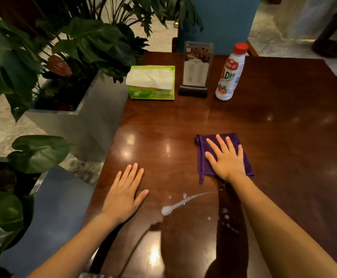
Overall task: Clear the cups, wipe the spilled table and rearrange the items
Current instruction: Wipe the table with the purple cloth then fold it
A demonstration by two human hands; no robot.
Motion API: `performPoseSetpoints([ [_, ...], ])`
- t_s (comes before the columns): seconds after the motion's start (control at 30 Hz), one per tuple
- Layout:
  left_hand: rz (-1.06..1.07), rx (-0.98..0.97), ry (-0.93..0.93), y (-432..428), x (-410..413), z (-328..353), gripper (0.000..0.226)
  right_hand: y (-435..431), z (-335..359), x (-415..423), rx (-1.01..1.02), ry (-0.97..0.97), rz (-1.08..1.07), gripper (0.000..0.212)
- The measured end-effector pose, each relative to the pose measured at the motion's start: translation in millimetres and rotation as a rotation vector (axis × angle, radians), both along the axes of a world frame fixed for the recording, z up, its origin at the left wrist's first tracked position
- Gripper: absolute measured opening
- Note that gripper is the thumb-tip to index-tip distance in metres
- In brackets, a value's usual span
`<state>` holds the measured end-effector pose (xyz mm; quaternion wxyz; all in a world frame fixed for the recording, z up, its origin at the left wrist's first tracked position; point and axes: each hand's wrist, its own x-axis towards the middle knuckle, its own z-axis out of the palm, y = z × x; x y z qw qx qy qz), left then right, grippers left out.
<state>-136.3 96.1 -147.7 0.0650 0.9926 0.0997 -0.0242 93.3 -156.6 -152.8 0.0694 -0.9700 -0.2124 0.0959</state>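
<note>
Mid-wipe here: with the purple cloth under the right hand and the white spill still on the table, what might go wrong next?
1. The white streak of spilled liquid lies nearer the person than the purple folded cloth; the right forearm hangs over its droplets and may smear them.
2. The left hand rests flat beside the spill and could get wet.
3. A wide sweep away could knock the upright white red-capped bottle.

This looks like a restaurant or café dining area. A polished dark wooden surface (284,121) carries a clear acrylic menu stand (196,69) in a black base, beside a green tissue box (151,83). Metal planters (79,121) with large-leaved plants (87,43) border the seating, a blue upholstered seat back (223,21) faces it, and the floor (264,37) is marble-patterned.
</note>
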Motion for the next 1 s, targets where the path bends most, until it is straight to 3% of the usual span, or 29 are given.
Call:
performPoseSetpoints([
  [0.4,0.100,-0.027,-0.009,-19.5,-22.6,-3.9,0.084,-83.0,7.8,-33.1,0.013,-0.008,-0.125,0.052],
  [0.67,0.138,-0.028,0.021,-29.2,-39.3,-6.9,0.090,-97.4,14.8,-90.0,0.229,-0.007,-0.144,0.043],
  [0.83,0.160,-0.040,0.031,-28.9,-37.6,-9.6,0.068,-86.0,13.3,-129.7,0.139,0.006,-0.055,0.046],
  [1.0,0.154,-0.055,0.023,-28.3,-37.8,-11.2,0.069,-60.2,8.5,-164.4,0.023,0.028,-0.005,0.061],
])
